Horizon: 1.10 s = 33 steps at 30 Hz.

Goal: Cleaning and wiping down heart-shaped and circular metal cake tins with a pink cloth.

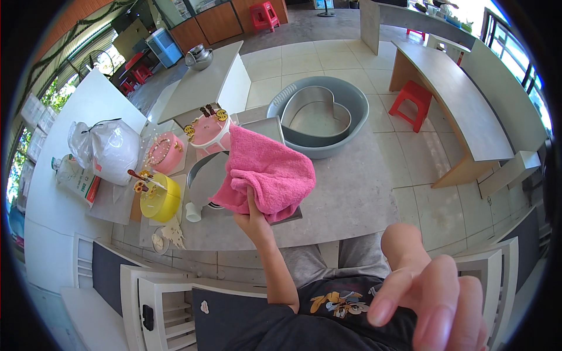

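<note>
**Left hand gripping pink cloth over the counter**

Currently the left hand (253, 217) is pinching a bunched pink cloth (268, 171) from below, holding it up above the grey counter (351, 193). The cloth is hanging in front of a round metal pan (205, 178) and a square tray (263, 128). The right hand (436, 292) is sitting close to the camera, blurred, fingers spread loosely, holding nothing. A grey basin (345, 96) with a heart-shaped tin (319, 114) inside is lying behind the cloth. Yellow cake (159, 198) and two pink cakes (165, 152) are standing to the left, beside a white bag (108, 149).
</note>
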Available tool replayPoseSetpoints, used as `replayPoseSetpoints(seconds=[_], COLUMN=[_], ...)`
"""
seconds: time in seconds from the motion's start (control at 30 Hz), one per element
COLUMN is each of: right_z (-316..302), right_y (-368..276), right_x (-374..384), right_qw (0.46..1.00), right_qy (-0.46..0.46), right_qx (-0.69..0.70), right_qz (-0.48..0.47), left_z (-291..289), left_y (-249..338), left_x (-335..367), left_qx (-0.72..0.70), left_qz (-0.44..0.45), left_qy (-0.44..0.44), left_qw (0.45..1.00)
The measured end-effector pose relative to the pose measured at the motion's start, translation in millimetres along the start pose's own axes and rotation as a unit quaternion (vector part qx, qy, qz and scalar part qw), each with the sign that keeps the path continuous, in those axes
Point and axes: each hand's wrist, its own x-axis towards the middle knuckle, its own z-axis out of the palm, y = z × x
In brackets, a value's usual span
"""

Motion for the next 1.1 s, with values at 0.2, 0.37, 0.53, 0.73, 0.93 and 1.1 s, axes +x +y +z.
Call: replayPoseSetpoints(seconds=[0.2, 0.37, 0.53, 0.73, 0.93, 1.1], right_z=[5, 3, -4, -4, -69, -72], right_y=[3, 11, 17, 16, -2, -7], right_x=[7, 13, 17, 14, 9, 1], right_qw=[0.998, 0.994, 0.989, 0.979, 0.964, 0.95], right_qy=[-0.031, -0.056, -0.076, -0.086, -0.086, -0.108], right_qx=[-0.043, -0.065, -0.086, -0.12, -0.111, -0.122], right_qz=[0.029, 0.062, 0.097, 0.144, 0.224, 0.266], left_z=[5, 3, 3, 10, 5, 6], left_y=[1, 1, 2, -1, 4, 6], left_x=[-2, -3, -6, -9, -6, -6], left_qx=[-0.001, -0.005, -0.007, 0.015, 0.008, -0.024], left_qz=[0.016, 0.003, 0.003, -0.003, 0.016, 0.016], left_qy=[0.003, -0.006, 0.004, 0.003, 0.02, 0.026], left_qw=[1.0, 1.0, 1.0, 1.0, 1.0, 0.999])
